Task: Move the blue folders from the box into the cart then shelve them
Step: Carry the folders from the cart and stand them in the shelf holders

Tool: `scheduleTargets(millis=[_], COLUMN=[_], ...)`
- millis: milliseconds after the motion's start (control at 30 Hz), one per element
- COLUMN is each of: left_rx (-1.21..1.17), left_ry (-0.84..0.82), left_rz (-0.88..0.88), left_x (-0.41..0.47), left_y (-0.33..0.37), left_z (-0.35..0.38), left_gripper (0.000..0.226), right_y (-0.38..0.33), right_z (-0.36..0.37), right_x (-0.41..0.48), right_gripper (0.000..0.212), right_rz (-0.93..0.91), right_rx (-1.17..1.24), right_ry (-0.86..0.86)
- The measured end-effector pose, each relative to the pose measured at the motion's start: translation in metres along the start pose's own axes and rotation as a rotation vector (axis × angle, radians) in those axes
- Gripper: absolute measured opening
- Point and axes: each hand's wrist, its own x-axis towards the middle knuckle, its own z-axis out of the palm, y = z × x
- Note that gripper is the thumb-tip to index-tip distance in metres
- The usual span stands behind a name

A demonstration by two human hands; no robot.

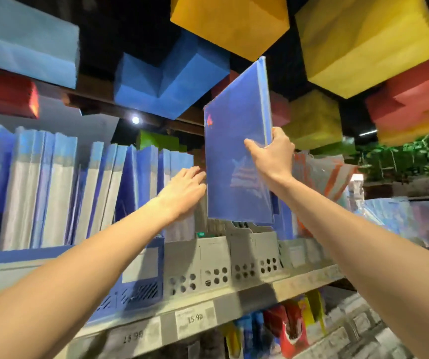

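Shelving step: we're holding blue folder centre-frame, right hand fingers clamped on its edge, left hand fingers straightish against shelved folders; next needs sliding it into a gap.

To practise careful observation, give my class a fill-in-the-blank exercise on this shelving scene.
The right hand holds up a ____ folder.
The left hand reaches to that folder's ____ edge.
The file holders directly beneath it are ____.
Missing words: blue; left; grey.
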Motion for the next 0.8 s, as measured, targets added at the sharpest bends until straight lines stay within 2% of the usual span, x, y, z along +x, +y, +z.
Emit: scheduleTargets(millis=[100,133,233,467,633,800], left_rx=[-0.016,0.01,0.092,0.038,-0.008,-0.101], left_ry=[0.025,0.062,0.037,0.077,0.106,0.068], left_rz=[0.012,0.021,0.043,0.042,0.022,-0.012], left_x=[-0.001,0.0,-0.004,-0.017,-0.02,-0.026], left_y=[-0.009,-0.01,-0.014,-0.022,-0.024,-0.028], left_z=[0.021,0.023,0.025,0.025,0.026,0.03], left_gripper=[0.043,0.041,0.04,0.042,0.056,0.067], right_y=[0.005,0.011,0.027,0.029,0.031,0.037], right_z=[0.02,0.026,0.046,0.075,0.098,0.116], right_x=[0.0,0.001,0.003,-0.006,-0.014,-0.024], right_gripper=[0.034,0.032,0.027,0.032,0.031,0.035], right_rz=[0.008,0.022,0.059,0.112,0.125,0.134], right_rx=[0.005,0.03,0.09,0.171,0.161,0.185], right_ry=[-0.057,-0.06,-0.089,-0.106,-0.101,-0.104])
